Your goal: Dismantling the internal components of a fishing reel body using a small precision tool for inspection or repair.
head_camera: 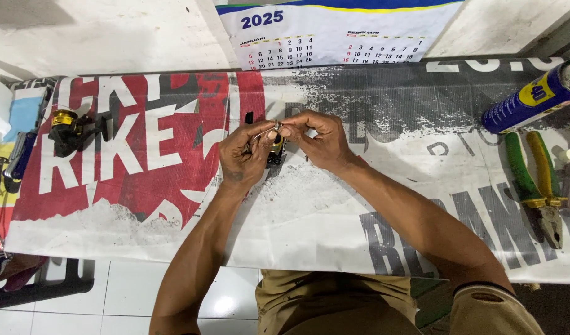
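Observation:
Both my hands meet over the middle of a printed banner (334, 205) that covers the table. My left hand (243, 155) and my right hand (319, 139) together grip a small black and gold fishing reel part (275, 149), with fingertips pinching a small metal piece at its top. Most of the part is hidden by my fingers. A small black piece (249, 117) lies just behind my left hand.
A black and gold fishing reel (68, 129) lies at the far left. A blue spray can (536, 94) lies at the back right, with green and yellow handled pliers (538, 186) below it. A wall calendar (334, 34) hangs behind. White floor tiles (130, 298) show below the table edge.

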